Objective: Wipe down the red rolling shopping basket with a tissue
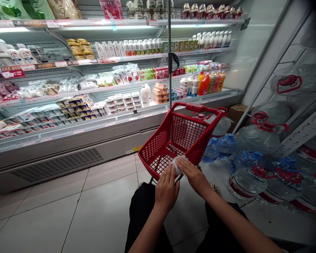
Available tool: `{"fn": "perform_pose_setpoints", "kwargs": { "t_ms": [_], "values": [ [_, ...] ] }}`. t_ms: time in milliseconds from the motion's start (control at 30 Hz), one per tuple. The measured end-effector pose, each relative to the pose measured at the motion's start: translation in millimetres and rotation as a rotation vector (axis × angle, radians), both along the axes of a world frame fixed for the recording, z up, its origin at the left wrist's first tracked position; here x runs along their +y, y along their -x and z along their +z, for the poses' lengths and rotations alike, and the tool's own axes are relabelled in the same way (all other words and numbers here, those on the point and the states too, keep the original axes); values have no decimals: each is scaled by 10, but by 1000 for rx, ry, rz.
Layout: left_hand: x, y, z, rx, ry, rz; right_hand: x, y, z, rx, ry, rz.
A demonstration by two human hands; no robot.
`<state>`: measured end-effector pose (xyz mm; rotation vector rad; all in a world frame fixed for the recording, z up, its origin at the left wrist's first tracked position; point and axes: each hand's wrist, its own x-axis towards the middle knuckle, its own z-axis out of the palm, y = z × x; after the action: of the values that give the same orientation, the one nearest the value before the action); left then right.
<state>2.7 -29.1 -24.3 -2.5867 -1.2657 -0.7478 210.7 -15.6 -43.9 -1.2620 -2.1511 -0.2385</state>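
A small red plastic shopping cart with lattice sides stands in front of me. My right hand presses a crumpled white wipe at the cart's near edge. Beside it, my left hand reaches to the same edge, its fingers stretched out and touching or nearly touching the wipe. Whether the left fingertips bear on the wipe or on the rim I cannot tell. Some dark marks or thin pieces show on the basket's floor, too small to name.
A refrigerated display case with yogurt, drinks and packets runs along the far side. Its door frame has a black handle. Large water jugs and blue-capped bottles crowd the right. Grey floor tiles lie at left.
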Motion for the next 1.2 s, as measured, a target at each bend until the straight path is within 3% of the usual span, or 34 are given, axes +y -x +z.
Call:
{"fn": "perform_pose_setpoints", "kwargs": {
  "t_ms": [167, 333, 467, 633, 767, 900, 1033, 1200],
  "values": [
    [79, 176, 58, 65, -2, -128, 213, -467, 120, -14, -23, -35],
    [168, 210, 59, 105, 6, -98, 568, -779, 220, 7, 7, -141],
    [195, 76, -15, 80, 12, -45, 571, -578, 160, 10, 4, -140],
    [171, -58, -43, 31, 29, -44, 163, -91, 14, -23, 9, -30],
    [200, -20, -29, 39, 51, -110, -34, 43, 23, -47, 47, 45],
    [380, 181, -29, 61, 26, -130, 184, -116, 91, -48, 50, 34],
    [583, 405, -43, 73, -31, 8, 598, -352, 108, -11, 25, -83],
    [640, 332, -91, 60, -43, 53, 833, -431, 80, 23, 8, -149]
  ]
}}
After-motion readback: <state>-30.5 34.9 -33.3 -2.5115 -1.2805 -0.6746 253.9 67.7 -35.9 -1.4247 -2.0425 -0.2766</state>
